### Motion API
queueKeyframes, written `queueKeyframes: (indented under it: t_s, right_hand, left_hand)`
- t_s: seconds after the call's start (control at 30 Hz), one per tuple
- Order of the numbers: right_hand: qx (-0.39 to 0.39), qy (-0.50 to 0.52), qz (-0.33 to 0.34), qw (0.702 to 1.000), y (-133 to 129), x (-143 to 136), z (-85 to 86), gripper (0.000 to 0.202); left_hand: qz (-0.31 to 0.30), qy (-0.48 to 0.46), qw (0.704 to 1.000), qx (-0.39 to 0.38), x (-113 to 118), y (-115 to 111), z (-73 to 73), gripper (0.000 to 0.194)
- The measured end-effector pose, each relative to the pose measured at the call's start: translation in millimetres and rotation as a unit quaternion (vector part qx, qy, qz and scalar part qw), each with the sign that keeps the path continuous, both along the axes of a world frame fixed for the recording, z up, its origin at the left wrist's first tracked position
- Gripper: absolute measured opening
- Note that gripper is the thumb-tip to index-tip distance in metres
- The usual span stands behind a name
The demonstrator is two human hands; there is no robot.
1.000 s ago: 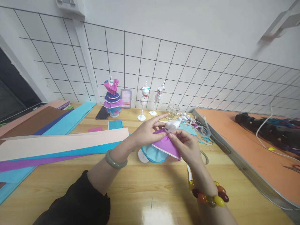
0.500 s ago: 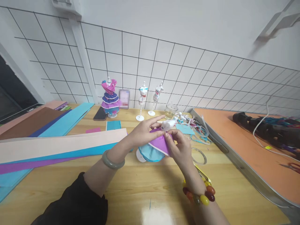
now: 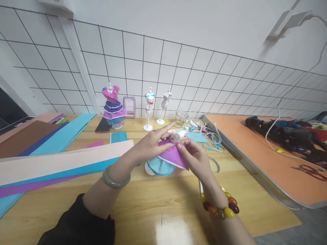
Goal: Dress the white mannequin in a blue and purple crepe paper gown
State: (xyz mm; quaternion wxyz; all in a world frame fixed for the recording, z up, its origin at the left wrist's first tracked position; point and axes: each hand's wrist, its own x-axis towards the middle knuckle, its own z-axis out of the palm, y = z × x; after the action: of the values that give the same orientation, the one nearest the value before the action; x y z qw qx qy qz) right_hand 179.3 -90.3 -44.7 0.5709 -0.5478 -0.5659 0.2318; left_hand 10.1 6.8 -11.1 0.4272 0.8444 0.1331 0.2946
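A small white dress form (image 3: pixel 179 134) lies tilted between my hands, its neck toward the back right. Round its waist is a purple skirt layer (image 3: pixel 175 158) with a white edge, over a light blue puffed skirt layer (image 3: pixel 160 166). The form's white round base (image 3: pixel 149 169) shows at the lower left. My left hand (image 3: pixel 151 144) is closed on the purple layer at the waist, thumb on top and fingers behind the form. With thumb and fingers, my right hand (image 3: pixel 195 157) pinches the same layer's upper edge on the right side.
A dressed form (image 3: pixel 113 109) and two bare forms (image 3: pixel 149 103) (image 3: pixel 166 100) stand at the back, near a glass jar (image 3: pixel 181 118). Long paper strips (image 3: pixel 76 156) cover the left. Ribbon scraps (image 3: pixel 214 137) lie right, beside an orange-topped surface (image 3: pixel 258 153) with scissors (image 3: pixel 310 172).
The view has shifted a little, so most things sit farther left. Both hands keep hold of the purple layer, with the right fingers slightly shifted along it.
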Motion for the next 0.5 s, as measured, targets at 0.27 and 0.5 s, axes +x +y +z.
queueKeyframes:
  t_s: [0.27, 0.5]
  right_hand:
    - [0.022, 0.018, 0.007, 1.000, -0.5, -1.2, -3.5, 0.019]
    - [0.046, 0.020, 0.024, 0.998, -6.8, -3.4, -3.5, 0.010]
  left_hand:
    - [0.021, 0.006, 1.000, -0.002, 0.1, -5.1, 5.2, 0.075]
    - [0.010, -0.017, 0.999, -0.041, 4.5, -5.0, -0.5, 0.075]
